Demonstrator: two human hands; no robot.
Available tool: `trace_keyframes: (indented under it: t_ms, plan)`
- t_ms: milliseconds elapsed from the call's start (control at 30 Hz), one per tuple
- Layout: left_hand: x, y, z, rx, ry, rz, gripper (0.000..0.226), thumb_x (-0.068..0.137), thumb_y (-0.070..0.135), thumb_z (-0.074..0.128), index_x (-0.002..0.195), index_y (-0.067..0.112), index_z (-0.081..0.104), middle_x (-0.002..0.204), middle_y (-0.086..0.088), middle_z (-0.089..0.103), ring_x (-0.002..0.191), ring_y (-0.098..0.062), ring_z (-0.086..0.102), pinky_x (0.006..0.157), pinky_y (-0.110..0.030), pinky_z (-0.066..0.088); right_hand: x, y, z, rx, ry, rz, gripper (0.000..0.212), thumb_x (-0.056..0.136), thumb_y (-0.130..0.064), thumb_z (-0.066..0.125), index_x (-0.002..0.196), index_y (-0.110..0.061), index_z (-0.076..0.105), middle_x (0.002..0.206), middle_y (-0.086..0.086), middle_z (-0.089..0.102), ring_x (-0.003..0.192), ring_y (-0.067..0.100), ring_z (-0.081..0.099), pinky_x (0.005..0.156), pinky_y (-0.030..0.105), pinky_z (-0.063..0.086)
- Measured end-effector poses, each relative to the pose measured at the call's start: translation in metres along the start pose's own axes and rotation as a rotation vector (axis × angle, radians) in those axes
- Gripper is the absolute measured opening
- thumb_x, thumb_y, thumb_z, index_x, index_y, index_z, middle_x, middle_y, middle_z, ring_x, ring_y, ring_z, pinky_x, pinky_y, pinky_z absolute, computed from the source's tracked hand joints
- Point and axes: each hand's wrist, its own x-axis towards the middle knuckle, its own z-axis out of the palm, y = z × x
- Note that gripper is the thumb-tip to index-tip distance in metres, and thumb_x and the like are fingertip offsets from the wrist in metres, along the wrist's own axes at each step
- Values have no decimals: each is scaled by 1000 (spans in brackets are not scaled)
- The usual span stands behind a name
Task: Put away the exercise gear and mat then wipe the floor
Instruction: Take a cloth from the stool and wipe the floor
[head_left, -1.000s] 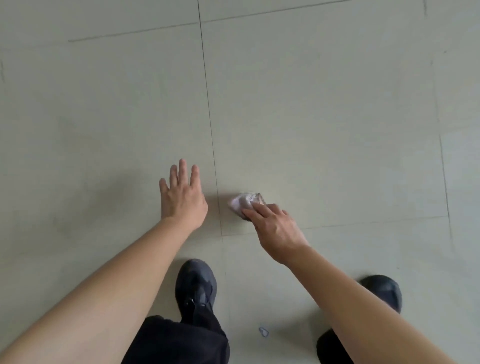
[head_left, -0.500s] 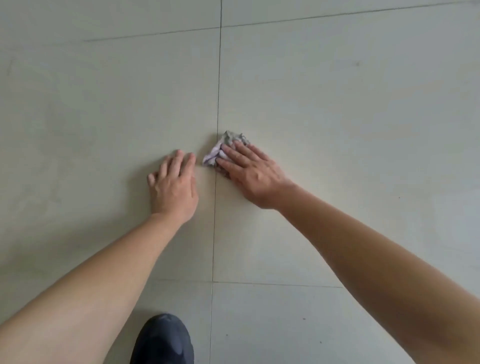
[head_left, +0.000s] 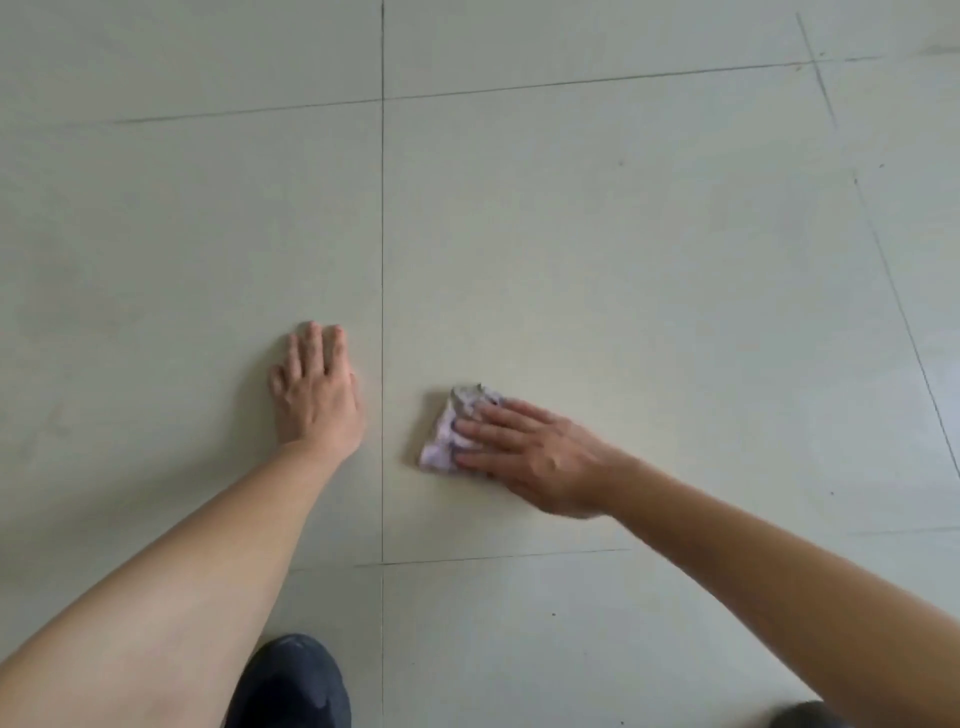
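dark fabric of a shoe (head_left: 291, 680) sits at the bottom edge of my feed, cut off by the frame; a sliver in the lower right corner is probably the other shoe (head_left: 805, 719). above it, left of centre, the left hand (head_left: 314, 395) lies flat on the floor (head_left: 623, 260), fingers straight and close together, holding nothing, bracing. right of the vertical grout line (head_left: 383, 260), the right hand (head_left: 535, 457) presses a crumpled lilac cloth (head_left: 447, 436) onto the tile, fingers laid straight over it, not curled round it. to wipe well i'd put palm weight over the cloth, sweep in overlapping passes and refold once a face greys. the cloth's underside is hidden, so i can't judge its dirt. no exercise gear or mat shows up to the far tiles at the top; small specks there are too tiny to name.
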Motion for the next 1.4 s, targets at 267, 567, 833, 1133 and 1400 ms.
trace_keyframes:
  t_ms: [267, 567, 833, 1133, 1400]
  plan:
    - [-6, 10, 7, 14, 0, 106, 65, 86, 11, 56, 148, 22, 40, 157, -14, 30, 142, -38, 30, 106, -64, 30, 18, 73, -28, 113, 206, 790, 53, 103, -35, 33, 156, -33, 29, 165, 6, 21, 153, 34, 13, 123, 46, 14]
    - [-1, 38, -4, -75, 41, 110, 58, 85, 9, 55, 142, 11, 45, 155, -16, 32, 137, -38, 34, 107, -61, 28, -63, -44, 19, 75, 14, -73, 48, 102, -29, 46, 150, -27, 44, 163, -1, 29, 154, 23, 13, 124, 45, 17]
    - [-13, 80, -4, -140, 42, 289, 50, 87, 12, 56, 137, 13, 52, 153, -16, 36, 135, -38, 38, 106, -57, 31, -98, 99, -31, 152, 280, 1039, 49, 104, -32, 37, 153, -36, 35, 166, -2, 20, 154, 25, 12, 124, 42, 13]
    - [-3, 148, -5, -100, -42, 458, 56, 94, 35, 30, 147, 24, 40, 161, -9, 23, 147, -31, 23, 111, -62, 18, -122, -48, 23, 126, 100, 412, 51, 103, -34, 43, 153, -34, 36, 165, -1, 23, 154, 29, 9, 124, 48, 11]
    - [0, 173, 4, -82, -82, 534, 50, 98, 24, 47, 147, 20, 42, 160, -9, 25, 147, -31, 20, 112, -63, 20, -184, 85, -15, 16, 174, 784, 48, 105, -37, 32, 153, -32, 38, 164, 0, 25, 153, 24, 17, 123, 45, 20]
